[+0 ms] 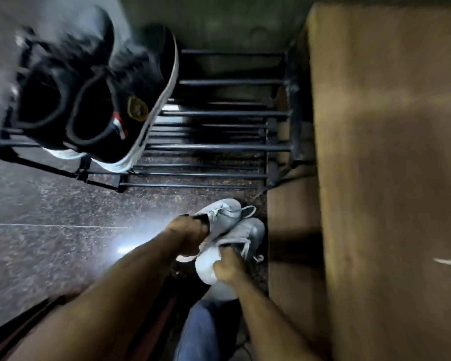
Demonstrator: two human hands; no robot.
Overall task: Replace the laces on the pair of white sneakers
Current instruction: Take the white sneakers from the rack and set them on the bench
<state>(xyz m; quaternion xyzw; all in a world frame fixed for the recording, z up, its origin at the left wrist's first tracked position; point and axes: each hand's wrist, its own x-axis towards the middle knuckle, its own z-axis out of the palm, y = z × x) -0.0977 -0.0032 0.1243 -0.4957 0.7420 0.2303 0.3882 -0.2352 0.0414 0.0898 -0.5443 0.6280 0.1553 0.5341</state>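
Observation:
Two white sneakers hang low over the dark floor, below the shoe rack. My left hand (pixel 190 237) grips the upper sneaker (pixel 225 213) at its opening, fingers curled inside the collar. My right hand (pixel 228 268) grips the lower sneaker (pixel 245 231) at its heel and collar. Both shoes carry pale laces; loose lace ends (pixel 248 250) dangle beside the lower shoe. The picture is blurred by motion.
A black metal shoe rack (pixel 219 126) stands ahead, with a pair of black sneakers with white soles (pixel 94 92) on its top left. A brown wooden cabinet (pixel 385 165) fills the right side. Speckled dark stone floor (pixel 50 204) lies to the left. My jeans-clad leg (pixel 206 332) is below.

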